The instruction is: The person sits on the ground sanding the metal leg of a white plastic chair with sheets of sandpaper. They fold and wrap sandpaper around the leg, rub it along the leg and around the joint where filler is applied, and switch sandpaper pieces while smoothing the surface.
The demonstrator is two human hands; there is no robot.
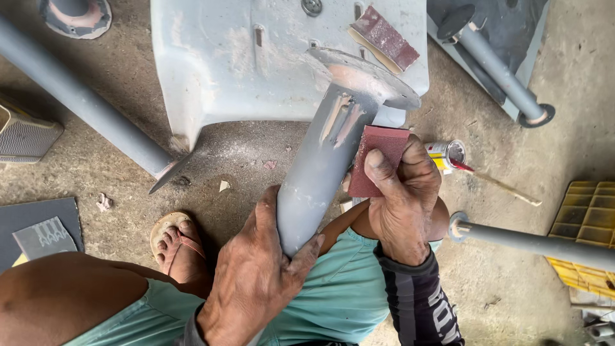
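Note:
My left hand [253,275] grips the lower end of a grey metal leg [320,166] that rises to a flat round foot plate [368,77]. Bare scuffed metal shows near the top of the leg. My right hand [400,198] presses a folded piece of red sandpaper [378,154] against the leg's right side, thumb on the paper. The leg rests over my lap, above teal shorts [346,282].
A grey upturned seat shell [243,57] lies ahead with another sandpaper piece [384,38] on it. Other grey legs lie left [83,102], upper right [500,70] and right [532,240]. A small open can [448,154], yellow crate [586,224] and dark sheets [38,227] sit on the concrete floor.

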